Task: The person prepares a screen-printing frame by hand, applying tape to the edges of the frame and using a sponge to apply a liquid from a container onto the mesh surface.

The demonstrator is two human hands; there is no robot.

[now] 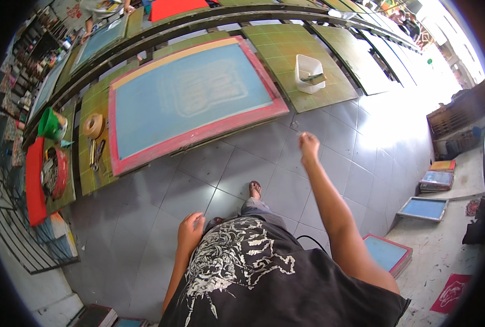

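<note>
One pink-edged screen-printing frame is lying flat on the table, its blue mesh facing up. A pale design is showing in the mesh, and a yellowish strip is running along the far edge.

Off the frame's near right corner, the right hand is hanging in the air, apart from it. Its fingers are curling inward; I cannot tell whether they are closing on anything. Well back from the frame's near edge, the left hand is hovering beside the black printed shirt, its fingers bending slightly and visibly gripping nothing. Between frame and shirt, grey floor tiles are showing, and a sandalled foot is standing on them.

Right of the frame, a white plastic tub is standing on a green board, with a flat greenish piece leaning inside it. Just left of the frame, a tan tape roll is resting above some hand tools. Farther left, a green bucket is sitting near a red container that is holding metal pieces.

Beyond the frame, a bright red sheet is lying on another green surface, while another person is standing at the far left. Well to the frame's right, smaller blue-meshed screens are lying about.
</note>
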